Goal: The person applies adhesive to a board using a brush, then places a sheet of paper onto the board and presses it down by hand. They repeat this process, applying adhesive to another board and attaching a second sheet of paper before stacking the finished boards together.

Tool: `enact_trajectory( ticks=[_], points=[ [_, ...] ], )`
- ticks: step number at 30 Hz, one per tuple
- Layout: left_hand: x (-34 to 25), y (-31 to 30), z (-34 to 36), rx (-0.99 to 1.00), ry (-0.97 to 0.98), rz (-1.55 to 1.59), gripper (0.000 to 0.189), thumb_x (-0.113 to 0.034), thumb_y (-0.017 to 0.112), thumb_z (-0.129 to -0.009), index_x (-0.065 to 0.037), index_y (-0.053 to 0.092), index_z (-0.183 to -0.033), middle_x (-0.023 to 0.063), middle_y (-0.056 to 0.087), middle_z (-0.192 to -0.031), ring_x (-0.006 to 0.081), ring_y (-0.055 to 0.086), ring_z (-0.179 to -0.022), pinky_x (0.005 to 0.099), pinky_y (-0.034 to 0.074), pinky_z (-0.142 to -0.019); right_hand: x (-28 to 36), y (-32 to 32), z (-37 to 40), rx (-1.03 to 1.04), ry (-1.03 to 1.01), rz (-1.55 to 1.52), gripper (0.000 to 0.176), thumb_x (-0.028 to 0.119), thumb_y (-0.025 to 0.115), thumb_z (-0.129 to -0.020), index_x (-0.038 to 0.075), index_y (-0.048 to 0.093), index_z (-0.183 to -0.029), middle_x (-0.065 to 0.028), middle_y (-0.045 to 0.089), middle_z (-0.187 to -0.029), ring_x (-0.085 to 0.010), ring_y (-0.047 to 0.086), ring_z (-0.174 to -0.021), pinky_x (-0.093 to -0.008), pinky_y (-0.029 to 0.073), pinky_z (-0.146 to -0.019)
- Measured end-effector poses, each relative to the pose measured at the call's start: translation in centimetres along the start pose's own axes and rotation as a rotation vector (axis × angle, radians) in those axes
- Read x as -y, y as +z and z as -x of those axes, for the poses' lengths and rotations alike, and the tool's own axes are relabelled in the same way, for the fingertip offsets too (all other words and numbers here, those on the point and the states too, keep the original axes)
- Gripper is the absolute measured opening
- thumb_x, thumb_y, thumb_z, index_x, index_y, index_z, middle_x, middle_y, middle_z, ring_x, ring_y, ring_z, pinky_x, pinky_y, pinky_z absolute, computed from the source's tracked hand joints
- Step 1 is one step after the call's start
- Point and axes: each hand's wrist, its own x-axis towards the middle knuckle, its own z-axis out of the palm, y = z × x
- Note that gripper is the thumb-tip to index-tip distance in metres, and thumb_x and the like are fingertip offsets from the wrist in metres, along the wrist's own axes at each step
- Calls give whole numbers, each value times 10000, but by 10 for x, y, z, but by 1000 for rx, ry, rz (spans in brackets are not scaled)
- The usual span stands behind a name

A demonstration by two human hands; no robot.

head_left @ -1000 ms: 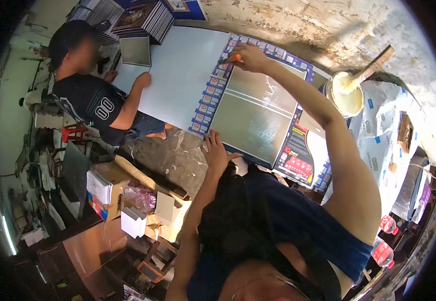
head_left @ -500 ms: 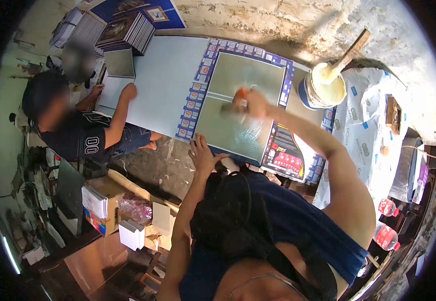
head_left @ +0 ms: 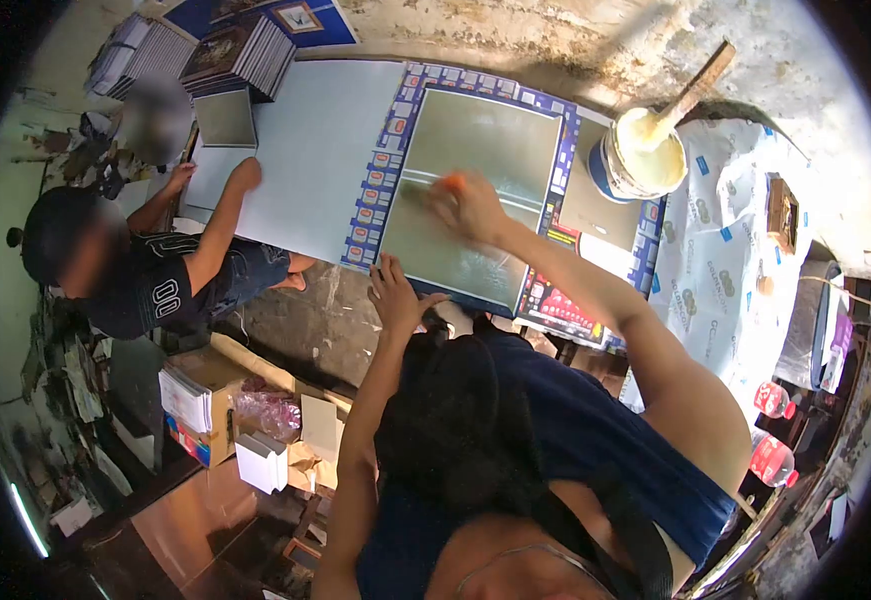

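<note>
My right hand [head_left: 470,208] is closed around an orange-handled brush [head_left: 452,182], its bristle end smeared by motion. It is over the left middle of a grey-green sheet [head_left: 485,130] with pale lines across it. Wet, shiny streaks show on the sheet's lower part. At the near left corner, my left hand [head_left: 395,296] rests with fingers spread against the edge. Beneath the sheet lies blue printed paper [head_left: 363,222]. A bucket [head_left: 607,168] of cream-coloured paste stands to the right, a wooden stick [head_left: 700,85] leaning in it.
Across the white tabletop [head_left: 310,150], a co-worker [head_left: 165,270] handles a panel [head_left: 226,119] near stacked books [head_left: 240,55]. Boxes [head_left: 200,400] stand on the floor at left. Plastic wrapping [head_left: 710,260] covers the right side, with bottles [head_left: 773,458] below it.
My right hand has swept the brush leftward across the sheet. My left hand stays at the near corner. The view has shifted slightly.
</note>
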Motion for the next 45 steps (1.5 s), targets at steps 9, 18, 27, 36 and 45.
enact_trajectory(
  ticks=[9, 18, 27, 36, 45],
  points=[
    [-15, -24, -13, 138, -13, -97, 1218, -715, 747, -520, 75, 329, -1348, 186, 315, -1464, 444, 357, -1303, 598, 419, -966, -47, 51, -19, -356, 492, 122, 357, 316, 662, -847, 10, 582, -684, -214, 595, -635, -395, 597, -623, -477, 461, -683],
    [1, 0, -15, 14, 58, -111, 1247, -767, 741, -497, 80, 356, -1327, 214, 349, -1405, 424, 378, -1249, 580, 424, -939, -71, -121, 100, -538, 685, 365, 193, 225, 711, -826, 32, 704, -824, -132, 650, -633, -296, 625, -529, -423, 501, -579],
    [-14, -26, -9, 143, -4, -34, 1194, -638, 805, -559, 88, 300, -1362, 220, 258, -1485, 491, 300, -1330, 638, 411, -946, -179, -120, -4, -12, 136, 545, 151, 218, 632, -827, 90, 698, -875, -192, 672, -790, -378, 645, -722, -475, 500, -774],
    [-9, -19, -7, 140, -50, 69, 1237, -592, 832, -552, 47, 244, -1432, 191, 206, -1536, 502, 226, -1384, 651, 424, -948, -157, -166, -121, 88, 88, 119, 233, 299, 662, -846, 68, 677, -868, -187, 687, -844, -359, 658, -776, -433, 529, -705],
    [-19, -32, -13, 186, -110, 129, 1245, -540, 865, -513, 44, 247, -1423, 182, 199, -1533, 495, 206, -1393, 655, 454, -928, -160, -94, -245, 307, 29, 489, 332, 336, 628, -861, 16, 664, -944, -193, 676, -901, -364, 655, -859, -459, 518, -762]
  ],
)
